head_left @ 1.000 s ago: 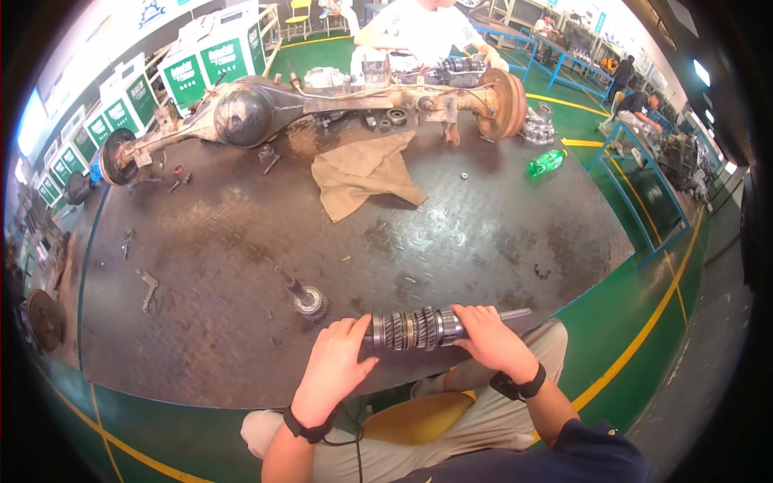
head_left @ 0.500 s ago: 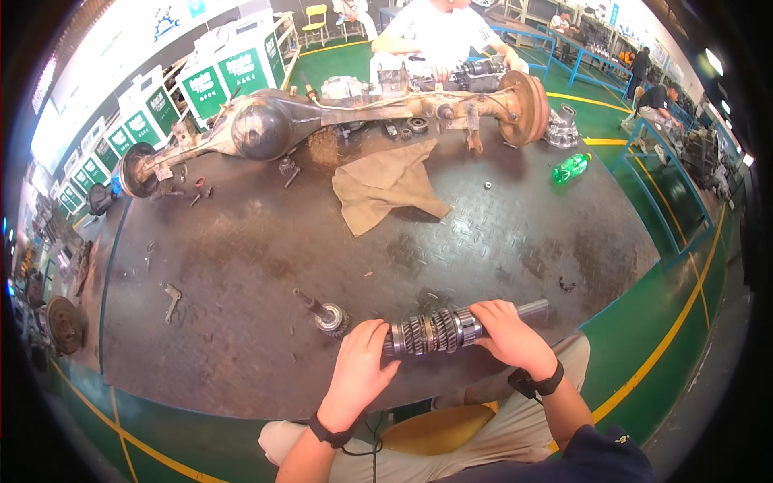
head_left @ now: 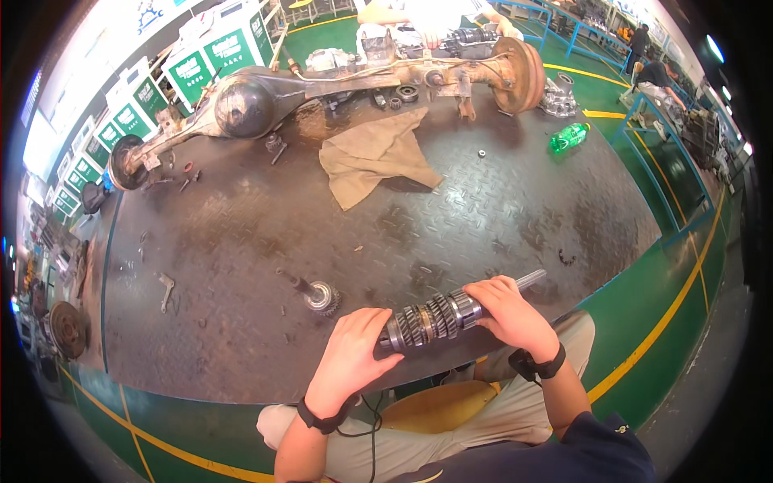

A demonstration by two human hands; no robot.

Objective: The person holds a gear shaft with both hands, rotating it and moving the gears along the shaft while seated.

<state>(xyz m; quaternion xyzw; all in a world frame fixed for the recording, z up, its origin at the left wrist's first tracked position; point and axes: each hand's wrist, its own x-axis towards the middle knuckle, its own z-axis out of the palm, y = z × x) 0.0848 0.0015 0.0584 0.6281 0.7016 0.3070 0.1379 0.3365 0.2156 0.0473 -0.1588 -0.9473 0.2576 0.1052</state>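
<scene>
At the near edge of the worktop [head_left: 225, 266], a gear shaft [head_left: 428, 320] lies slantwise between 2 bare hands, its left end nearer, its right end farther off. The left hand [head_left: 350, 354] is curled around the left end, thumb on the near side; the right hand [head_left: 514, 314] is closed over the right part, with a bare rod [head_left: 532, 279] poking out beyond. I can't tell whether the shaft rests or is lifted. The step in hand looks to me like plain 2-handed handling; a next move would seem to call for both hands turning together, clear of the smaller gear [head_left: 324, 298] just beyond the left hand
</scene>
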